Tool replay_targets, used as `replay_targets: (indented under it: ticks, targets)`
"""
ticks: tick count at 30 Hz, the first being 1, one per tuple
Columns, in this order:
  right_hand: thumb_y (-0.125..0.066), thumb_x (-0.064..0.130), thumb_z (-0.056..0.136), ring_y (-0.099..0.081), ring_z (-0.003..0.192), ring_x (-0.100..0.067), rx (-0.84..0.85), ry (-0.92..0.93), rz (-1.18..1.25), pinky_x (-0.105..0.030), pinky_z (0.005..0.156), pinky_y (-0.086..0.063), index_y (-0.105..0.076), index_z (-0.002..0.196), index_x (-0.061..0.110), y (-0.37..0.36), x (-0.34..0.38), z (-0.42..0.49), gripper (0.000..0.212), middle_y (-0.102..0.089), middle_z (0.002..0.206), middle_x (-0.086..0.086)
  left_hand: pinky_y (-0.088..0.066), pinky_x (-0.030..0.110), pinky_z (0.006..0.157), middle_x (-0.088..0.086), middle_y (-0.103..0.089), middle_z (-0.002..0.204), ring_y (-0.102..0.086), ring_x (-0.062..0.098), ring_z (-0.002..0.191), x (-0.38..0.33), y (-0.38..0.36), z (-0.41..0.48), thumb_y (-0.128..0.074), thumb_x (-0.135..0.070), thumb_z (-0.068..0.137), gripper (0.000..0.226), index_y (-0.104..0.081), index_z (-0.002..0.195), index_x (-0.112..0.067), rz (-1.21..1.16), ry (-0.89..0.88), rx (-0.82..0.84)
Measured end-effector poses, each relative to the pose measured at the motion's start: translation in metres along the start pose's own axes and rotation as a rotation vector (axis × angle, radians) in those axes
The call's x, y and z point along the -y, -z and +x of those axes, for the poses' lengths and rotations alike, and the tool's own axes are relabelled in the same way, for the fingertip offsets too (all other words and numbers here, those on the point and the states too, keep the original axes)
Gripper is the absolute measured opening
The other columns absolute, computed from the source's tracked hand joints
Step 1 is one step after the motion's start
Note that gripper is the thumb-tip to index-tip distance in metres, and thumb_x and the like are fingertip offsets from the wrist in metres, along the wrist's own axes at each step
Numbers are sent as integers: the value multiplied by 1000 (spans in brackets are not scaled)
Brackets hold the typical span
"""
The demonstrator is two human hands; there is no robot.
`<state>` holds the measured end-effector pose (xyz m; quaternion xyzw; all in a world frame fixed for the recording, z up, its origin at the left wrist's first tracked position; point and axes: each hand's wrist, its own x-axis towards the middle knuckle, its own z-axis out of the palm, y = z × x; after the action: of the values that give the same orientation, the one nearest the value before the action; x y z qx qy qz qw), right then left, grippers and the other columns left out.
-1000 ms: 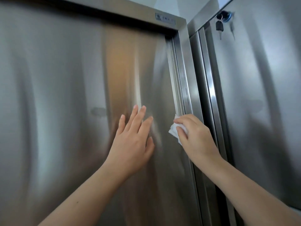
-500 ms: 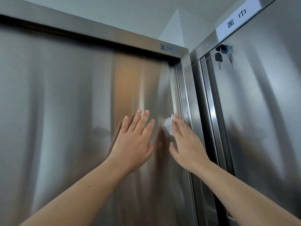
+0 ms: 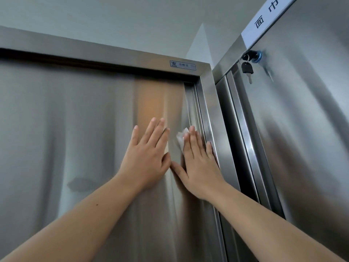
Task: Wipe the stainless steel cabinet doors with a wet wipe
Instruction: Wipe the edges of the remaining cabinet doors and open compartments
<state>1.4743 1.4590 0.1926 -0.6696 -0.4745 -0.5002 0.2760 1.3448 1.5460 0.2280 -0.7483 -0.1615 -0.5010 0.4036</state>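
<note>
The right hand (image 3: 198, 163) lies flat on the left door (image 3: 75, 138), fingers spread and straight, pressing the wipe (image 3: 181, 137) against the steel; there is no pinch, the grip is simply a flat palm holding the cloth down. Only a crumpled white corner of the wipe shows past the fingertips, close to the door's right edge and a good way below its top rail. The left hand (image 3: 147, 157) rests just beside it on the same door, open and empty, fingers together and pointing up, seemingly bracing the panel. The two thumbs nearly touch.

As for progress, this looks like mid-task work on the left door's right margin. A faint darker smudge (image 3: 81, 184) sits left of and below the left hand, which may be a damp patch or a mark yet to be cleared; I cannot tell which. The steel's wavy reflections hide any clear line between wiped and unwiped areas. The right door (image 3: 306, 138), beyond the frame post (image 3: 209, 110), shows no hand on it, so it probably remains to be done, along with the left door's upper strip and far left side.

Both cabinets are shut, so their contents are hidden. A key (image 3: 247, 69) hangs from the lock (image 3: 254, 54) near the right door's top, under a white label (image 3: 268, 14).
</note>
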Motion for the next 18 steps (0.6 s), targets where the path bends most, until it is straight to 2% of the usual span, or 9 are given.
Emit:
replay_targets:
  ticks: [3,6,9,12,16,18]
  targets:
    - [-16,57,93,25,139,-17,-25,16,-20,-35,106,23,28,137,15,7,-5,29,75,36,146,-2,0,47,112,4,1,157,7,20,144,16,2,19,-14,-40,90,66,-10,149,-12,36,49,-22]
    - [-16,57,94,18,142,-18,-33,30,-59,-39,110,16,19,145,10,19,-12,63,78,26,152,-6,-1,48,111,2,3,157,7,19,144,31,5,37,-14,-40,92,64,-8,150,-14,76,75,-18]
    - [-14,58,93,16,142,-17,-55,45,-134,-42,110,16,16,146,9,28,-18,90,78,24,153,-6,-1,47,112,1,5,157,8,19,144,37,6,46,-3,-41,92,63,-6,150,-15,103,68,-23]
    - [-10,61,90,12,143,-17,-96,48,-192,-44,105,23,15,146,8,32,-21,107,80,22,154,-8,-5,48,112,3,1,157,4,21,144,37,7,47,10,-42,82,76,-10,150,-13,128,54,-27]
    - [-7,64,88,8,144,-17,-138,31,-209,-44,101,27,14,146,7,36,-23,124,84,18,155,-10,-29,56,104,14,-34,147,-30,31,137,33,10,44,-15,-35,88,65,-43,137,-3,109,20,-113]
    - [-6,65,87,7,144,-18,-147,18,-205,-45,102,26,13,146,6,36,-24,130,86,16,155,-12,-36,58,97,17,-45,139,-41,33,129,33,10,43,-24,-30,87,59,-53,129,0,129,-1,-165]
